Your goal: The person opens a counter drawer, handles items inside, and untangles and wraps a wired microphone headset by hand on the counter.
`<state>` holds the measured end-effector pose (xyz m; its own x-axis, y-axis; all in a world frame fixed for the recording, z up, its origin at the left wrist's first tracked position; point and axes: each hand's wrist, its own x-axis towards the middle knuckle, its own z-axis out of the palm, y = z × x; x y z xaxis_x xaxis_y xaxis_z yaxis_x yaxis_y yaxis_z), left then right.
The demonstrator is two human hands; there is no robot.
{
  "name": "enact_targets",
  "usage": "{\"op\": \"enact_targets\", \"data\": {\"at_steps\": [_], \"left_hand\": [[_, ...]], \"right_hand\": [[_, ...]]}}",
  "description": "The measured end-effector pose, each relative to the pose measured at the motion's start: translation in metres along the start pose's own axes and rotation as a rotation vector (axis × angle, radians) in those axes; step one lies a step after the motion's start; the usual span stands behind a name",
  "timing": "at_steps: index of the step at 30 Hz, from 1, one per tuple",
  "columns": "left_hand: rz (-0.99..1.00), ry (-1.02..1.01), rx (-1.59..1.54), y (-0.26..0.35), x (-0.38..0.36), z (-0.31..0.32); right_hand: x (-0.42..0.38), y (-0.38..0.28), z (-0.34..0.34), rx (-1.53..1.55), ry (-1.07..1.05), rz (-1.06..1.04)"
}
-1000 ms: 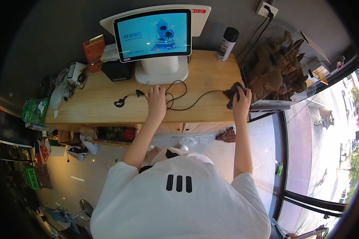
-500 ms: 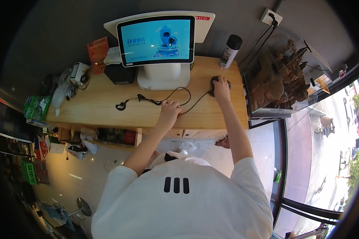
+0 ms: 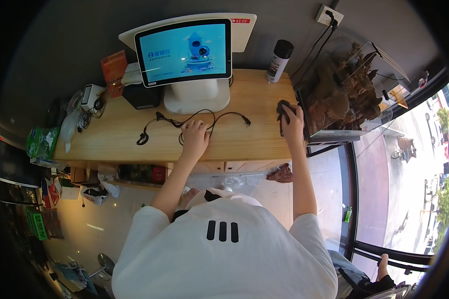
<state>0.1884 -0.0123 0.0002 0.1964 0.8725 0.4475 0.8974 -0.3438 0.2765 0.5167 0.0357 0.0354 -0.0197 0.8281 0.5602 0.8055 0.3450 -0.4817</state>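
Observation:
On the wooden desk (image 3: 264, 134), a thin black earpiece cable (image 3: 226, 115) lies in loose loops, its hooked ear end on the left and its plug on the right. My left hand (image 3: 195, 137) rests on the desk with curled fingers closed over part of this cable. At the desk's right end, my right hand (image 3: 293, 119) grips a dark crumpled cloth (image 3: 283, 107) pressed on the wood. Behind my hands, a white touchscreen terminal (image 3: 184, 52) with a blue display stands on its base.
A black-capped spray can (image 3: 279, 62) stands at the back right. Beside the desk is a glass tank (image 3: 344, 99) with driftwood. A black box (image 3: 142, 95) and a small white device (image 3: 91, 97) sit left of the screen. Another person's arm (image 3: 382, 269) shows at lower right.
My right hand has slid the cloth right and slightly nearer, to the desk's edge. My left hand moved left with the cable, whose plug end now lies away from the cloth. The view shifted slightly.

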Motion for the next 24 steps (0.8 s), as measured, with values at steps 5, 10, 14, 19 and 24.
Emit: {"op": "enact_targets", "data": {"at_steps": [5,10,14,19,24], "left_hand": [[-0.060,-0.036,0.029,0.013,-0.002,0.010],[-0.071,0.001,-0.003,0.002,-0.014,0.012],[-0.125,-0.017,-0.044,0.004,-0.016,0.003],[-0.217,0.003,-0.132,-0.005,-0.017,-0.010],[-0.230,0.062,-0.079,-0.017,-0.018,-0.023]], "right_hand": [[-0.013,-0.029,0.076,0.017,-0.303,-0.195],[0.032,0.028,0.066,-0.332,-0.119,0.074],[0.033,0.047,0.054,-0.277,-0.076,0.101],[0.007,-0.010,0.068,-0.019,-0.279,0.051],[-0.004,-0.090,0.067,-0.136,-0.042,-0.240]]}}
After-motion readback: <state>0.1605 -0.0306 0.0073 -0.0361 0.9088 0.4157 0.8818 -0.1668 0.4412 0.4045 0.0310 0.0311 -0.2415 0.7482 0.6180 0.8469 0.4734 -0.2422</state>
